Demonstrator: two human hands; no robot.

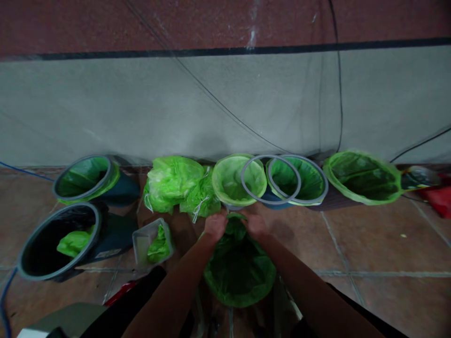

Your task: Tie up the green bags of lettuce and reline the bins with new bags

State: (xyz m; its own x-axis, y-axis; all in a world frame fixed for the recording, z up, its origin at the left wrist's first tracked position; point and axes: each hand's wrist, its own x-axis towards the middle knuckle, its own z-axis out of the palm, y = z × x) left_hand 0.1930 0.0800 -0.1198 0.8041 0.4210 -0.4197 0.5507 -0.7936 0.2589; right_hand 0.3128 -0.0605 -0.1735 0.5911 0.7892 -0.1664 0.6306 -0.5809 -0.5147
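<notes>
In the head view a green bin liner (243, 284) hangs open over a bin in front of me, its mouth facing up. My left hand (215, 226) is closed on the liner's far edge. Close beside it, my right hand (256, 226) grips the same edge, with a short stretch of gathered green plastic between them. The bin under the liner is mostly hidden. Just beyond my hands stands a pale bin lined in light green (239, 180). A loose grey ring (242, 177) overlaps its right side and the neighbouring bin.
Along the wall (141, 108) stand a grey-rimmed lined bin (326, 183), another green-lined bin (366, 202) and a pile of green bags (174, 180). To the left are two dark bins (116, 234) (125, 188) and a small white container (141, 249). Cables run down the wall.
</notes>
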